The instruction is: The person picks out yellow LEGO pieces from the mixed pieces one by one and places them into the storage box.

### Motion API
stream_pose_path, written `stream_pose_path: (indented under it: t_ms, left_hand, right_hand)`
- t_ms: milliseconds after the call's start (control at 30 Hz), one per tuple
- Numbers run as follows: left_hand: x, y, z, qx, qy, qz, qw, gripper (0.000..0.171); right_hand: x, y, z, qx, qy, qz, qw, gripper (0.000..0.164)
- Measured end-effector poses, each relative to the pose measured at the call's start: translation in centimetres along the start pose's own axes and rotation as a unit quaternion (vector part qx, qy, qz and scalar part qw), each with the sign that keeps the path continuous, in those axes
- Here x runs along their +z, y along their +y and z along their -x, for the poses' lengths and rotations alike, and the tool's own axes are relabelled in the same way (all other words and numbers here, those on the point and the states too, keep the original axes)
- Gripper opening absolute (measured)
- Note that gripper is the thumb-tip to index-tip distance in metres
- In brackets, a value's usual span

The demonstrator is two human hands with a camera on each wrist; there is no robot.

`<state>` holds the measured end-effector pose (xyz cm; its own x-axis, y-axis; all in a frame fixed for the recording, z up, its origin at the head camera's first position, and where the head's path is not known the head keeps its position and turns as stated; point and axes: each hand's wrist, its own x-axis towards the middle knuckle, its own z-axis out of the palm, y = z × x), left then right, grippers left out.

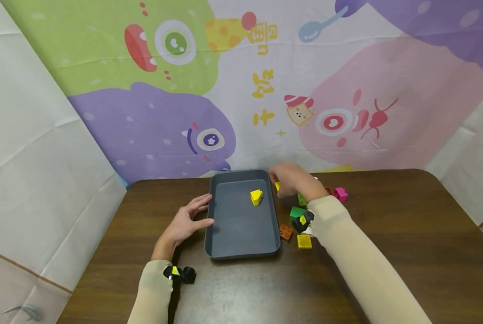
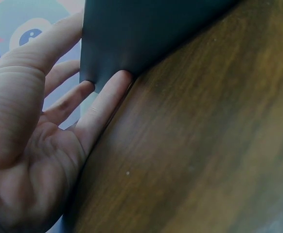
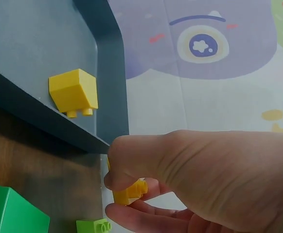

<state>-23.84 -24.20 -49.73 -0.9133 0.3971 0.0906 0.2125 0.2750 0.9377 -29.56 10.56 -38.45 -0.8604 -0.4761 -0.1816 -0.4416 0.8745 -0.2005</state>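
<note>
A dark grey tray (image 1: pixel 241 234) lies on the wooden table, and one yellow sloped toy brick (image 1: pixel 256 197) sits in its far right part. My left hand (image 1: pixel 186 221) touches the tray's left side with fingers extended; the left wrist view shows the fingertips against its outer wall (image 2: pixel 127 43). Just outside the tray's far right corner, my right hand (image 1: pixel 291 180) pinches a yellow toy brick (image 3: pixel 128 193) between thumb and fingers. That brick is partly covered by the hand, though its studs show in the right wrist view.
Right of the tray lie a green brick (image 1: pixel 296 213), an orange-brown brick (image 1: pixel 286 232), a flat yellow brick (image 1: pixel 304 242) and a pink brick (image 1: pixel 340 194). A light green brick (image 1: pixel 301 200) is partly under the right forearm. A cartoon-printed cloth (image 1: pixel 241 148) hangs behind the table.
</note>
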Motion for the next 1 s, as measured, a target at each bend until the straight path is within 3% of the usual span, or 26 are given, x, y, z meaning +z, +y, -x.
stream_pose_path:
  t_ms: [700, 1000]
  left_hand:
    - [0.0, 0.3, 0.0, 0.003, -0.003, -0.005, 1.0000, 0.078]
    - [-0.1, 0.2, 0.1, 0.001, -0.001, -0.006, 1.0000, 0.077]
  right_hand:
    - [-0.1, -2.0, -1.0, -0.009, 0.000, 0.003, 1.000, 0.029]
    - [0.5, -2.7, -1.8, -0.027, 0.028, 0.011, 0.999, 0.030]
